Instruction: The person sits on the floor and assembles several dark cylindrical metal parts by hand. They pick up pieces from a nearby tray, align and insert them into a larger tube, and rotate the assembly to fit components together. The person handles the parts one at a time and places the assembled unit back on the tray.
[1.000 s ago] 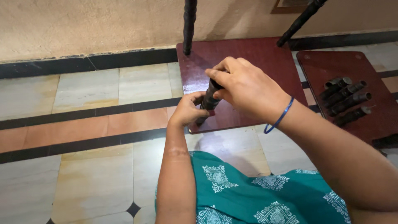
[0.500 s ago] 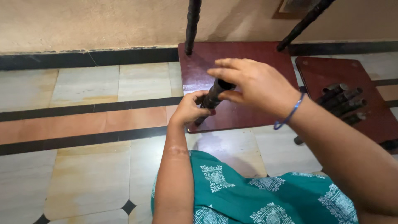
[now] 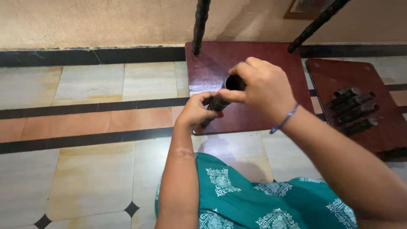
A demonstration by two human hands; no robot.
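The dark turned leg [image 3: 218, 104] is standing tilted on the near corner of the maroon board [image 3: 254, 118], its foot touching the board surface. Your left hand [image 3: 196, 111] is wrapping closed around its lower part. Your right hand [image 3: 259, 87] is pinching its hollow top end between thumb and fingers. Two fitted legs [image 3: 200, 25] are rising from the board's far corners. Four loose dark legs [image 3: 354, 108] are lying together on a second maroon board [image 3: 335, 72] to your right, well apart from both hands.
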